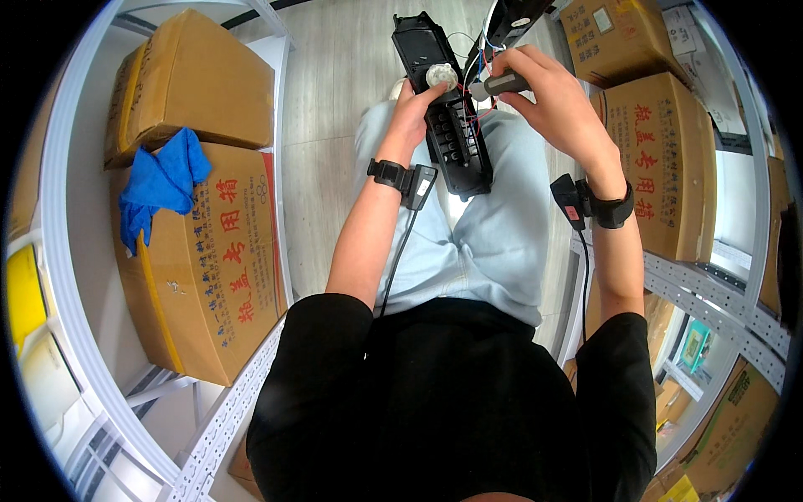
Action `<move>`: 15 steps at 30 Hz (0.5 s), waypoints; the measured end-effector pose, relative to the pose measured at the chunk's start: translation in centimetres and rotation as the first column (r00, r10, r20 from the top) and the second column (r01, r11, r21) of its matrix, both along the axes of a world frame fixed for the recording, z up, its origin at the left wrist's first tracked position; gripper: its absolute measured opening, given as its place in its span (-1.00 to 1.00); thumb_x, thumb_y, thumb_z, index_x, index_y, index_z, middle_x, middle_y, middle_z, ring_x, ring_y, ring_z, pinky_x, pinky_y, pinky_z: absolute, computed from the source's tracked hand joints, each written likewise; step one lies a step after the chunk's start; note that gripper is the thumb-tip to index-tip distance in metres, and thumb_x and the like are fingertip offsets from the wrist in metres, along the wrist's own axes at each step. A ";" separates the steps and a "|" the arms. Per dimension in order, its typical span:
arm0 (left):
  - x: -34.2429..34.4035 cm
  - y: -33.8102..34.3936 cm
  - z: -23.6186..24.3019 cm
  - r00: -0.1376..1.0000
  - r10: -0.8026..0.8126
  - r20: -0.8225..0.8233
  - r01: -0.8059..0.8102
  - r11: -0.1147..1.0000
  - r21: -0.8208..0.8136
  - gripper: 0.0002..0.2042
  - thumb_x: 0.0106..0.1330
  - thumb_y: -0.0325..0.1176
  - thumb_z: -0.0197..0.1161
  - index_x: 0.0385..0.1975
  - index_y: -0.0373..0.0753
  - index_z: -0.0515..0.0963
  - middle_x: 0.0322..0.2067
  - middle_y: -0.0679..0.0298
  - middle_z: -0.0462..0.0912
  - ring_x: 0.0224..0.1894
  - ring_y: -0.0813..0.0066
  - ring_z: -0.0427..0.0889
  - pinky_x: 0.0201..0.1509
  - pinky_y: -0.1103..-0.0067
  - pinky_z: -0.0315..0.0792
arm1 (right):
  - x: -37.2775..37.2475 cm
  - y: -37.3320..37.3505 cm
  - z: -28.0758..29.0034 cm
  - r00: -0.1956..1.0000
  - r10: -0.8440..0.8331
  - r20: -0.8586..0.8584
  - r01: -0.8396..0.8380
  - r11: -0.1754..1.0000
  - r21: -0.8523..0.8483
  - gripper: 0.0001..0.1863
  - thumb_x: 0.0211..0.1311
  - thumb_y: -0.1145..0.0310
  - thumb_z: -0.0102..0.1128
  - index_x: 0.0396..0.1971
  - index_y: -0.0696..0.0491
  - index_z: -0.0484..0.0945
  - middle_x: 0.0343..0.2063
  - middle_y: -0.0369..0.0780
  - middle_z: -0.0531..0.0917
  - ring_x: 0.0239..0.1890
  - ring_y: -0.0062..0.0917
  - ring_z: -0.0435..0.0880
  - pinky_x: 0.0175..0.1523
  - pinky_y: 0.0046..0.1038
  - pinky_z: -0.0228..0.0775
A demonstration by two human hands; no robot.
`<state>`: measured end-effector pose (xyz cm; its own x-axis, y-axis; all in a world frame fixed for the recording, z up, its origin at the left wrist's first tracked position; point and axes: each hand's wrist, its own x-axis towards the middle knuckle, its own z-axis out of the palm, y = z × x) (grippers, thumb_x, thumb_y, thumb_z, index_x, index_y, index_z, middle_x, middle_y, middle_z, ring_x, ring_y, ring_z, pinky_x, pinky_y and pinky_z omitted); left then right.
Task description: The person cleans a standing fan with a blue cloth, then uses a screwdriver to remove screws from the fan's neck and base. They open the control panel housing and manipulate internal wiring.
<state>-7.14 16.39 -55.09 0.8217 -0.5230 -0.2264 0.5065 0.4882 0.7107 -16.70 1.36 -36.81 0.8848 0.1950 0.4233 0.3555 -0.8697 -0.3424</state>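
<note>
My left hand (408,119) grips the left side of a long black plastic housing (416,43) above my knees, its thumb by a white round part (441,76) set on the housing. The lower half of the housing shows a row of black compartments. In my right hand (554,100) is a dark-handled tool (508,82) with a rounded grey end, pointing left toward the housing; its exact kind is unclear. Thin red, blue and white wires (483,60) run between the housing and a second black shell (508,25) just beyond my right hand.
Two stacked cardboard boxes (201,75) stand on a white shelf (84,251) at left, with a blue cloth (171,177) draped over them. More cardboard boxes (652,159) fill the metal rack (711,305) at right. Cables (400,259) hang from bands on both wrists.
</note>
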 end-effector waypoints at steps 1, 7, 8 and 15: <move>0.0 0.0 0.0 1.000 0.004 -0.005 -0.004 1.000 0.000 -0.65 0.18 -0.54 0.24 -0.03 -0.29 0.36 -0.16 0.21 0.57 -0.18 0.39 0.62 -0.12 0.47 0.54 | -0.1 0.1 -0.1 0.999 -0.033 -0.003 0.033 0.998 0.047 -0.72 0.12 0.21 0.25 -0.35 0.08 0.43 -0.48 -0.13 0.59 -0.46 -0.12 0.59 -0.41 -0.21 0.41; 0.0 0.2 0.0 0.999 -0.031 0.027 0.031 0.999 0.011 -0.62 0.22 -0.48 0.24 0.01 -0.31 0.33 -0.11 0.21 0.55 -0.08 0.40 0.57 -0.02 0.49 0.46 | -0.1 0.6 -0.6 0.911 -0.369 -0.185 0.319 0.914 -0.252 -0.74 0.07 0.38 0.29 -0.25 0.04 0.45 -0.39 -0.14 0.55 -0.33 -0.19 0.58 -0.32 -0.26 0.42; 0.0 0.3 0.0 0.999 -0.023 0.025 0.023 1.000 0.021 -0.62 0.22 -0.48 0.24 0.01 -0.31 0.33 -0.10 0.21 0.55 -0.08 0.40 0.57 -0.02 0.49 0.46 | 0.0 0.7 -0.6 0.933 -0.315 -0.172 0.276 0.936 -0.219 -0.73 0.07 0.38 0.30 -0.24 0.04 0.45 -0.40 -0.13 0.55 -0.33 -0.19 0.58 -0.33 -0.26 0.42; 0.0 0.1 0.1 1.000 0.006 0.010 -0.007 1.000 0.011 -0.64 0.18 -0.54 0.24 -0.04 -0.30 0.34 -0.17 0.19 0.57 -0.18 0.38 0.62 -0.14 0.47 0.56 | 0.1 0.6 -0.8 0.989 -0.141 -0.050 0.145 0.986 0.081 -0.77 0.13 0.33 0.23 -0.23 0.04 0.45 -0.34 -0.13 0.55 -0.38 -0.13 0.59 -0.35 -0.25 0.44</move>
<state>-7.18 16.46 -54.98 0.8274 -0.5153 -0.2235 0.4961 0.4838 0.7210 -16.59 1.92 -37.62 0.9192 0.0303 0.3925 0.2122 -0.8779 -0.4292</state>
